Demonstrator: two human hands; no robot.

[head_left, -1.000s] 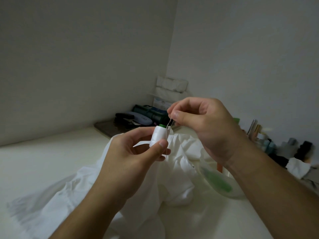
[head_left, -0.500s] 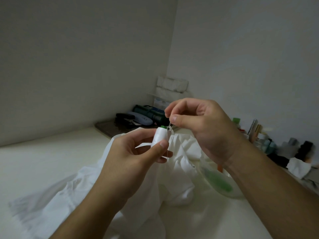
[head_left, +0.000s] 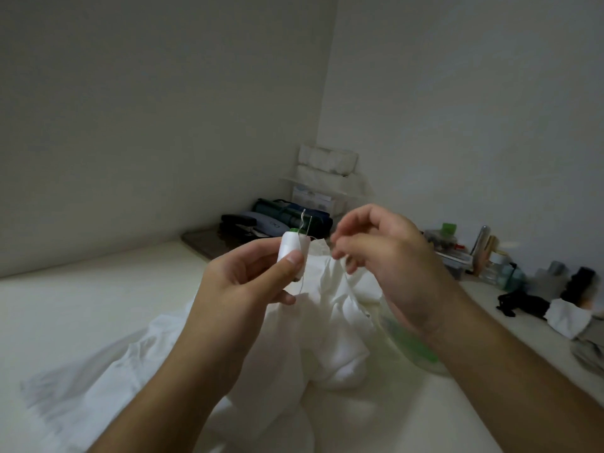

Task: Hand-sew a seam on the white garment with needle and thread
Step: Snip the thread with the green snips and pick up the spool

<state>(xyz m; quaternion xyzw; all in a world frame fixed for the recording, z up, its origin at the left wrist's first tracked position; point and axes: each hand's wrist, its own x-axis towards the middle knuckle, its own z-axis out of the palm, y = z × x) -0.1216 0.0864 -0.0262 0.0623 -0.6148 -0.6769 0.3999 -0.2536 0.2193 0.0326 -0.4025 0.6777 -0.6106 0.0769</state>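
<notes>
My left hand grips a white thread spool with a green core, upright between thumb and fingers. Two thin strands, a thread end and what looks like a needle, stick up from the spool's top. My right hand is a short way right of the spool, blurred, thumb and forefinger pinched together; a faint strand of thread runs from the spool towards it. The crumpled white garment lies on the pale table below both hands.
A clear bowl with something green inside sits under my right wrist. Bottles and jars, black items and a white cloth line the right wall. A dark tray with a stapler, pouches and tissue packs fills the far corner.
My right hand has left the spool's top and moved right. The strands it was pinching now stand up from the spool. The left hand has kept the spool nearly still.
</notes>
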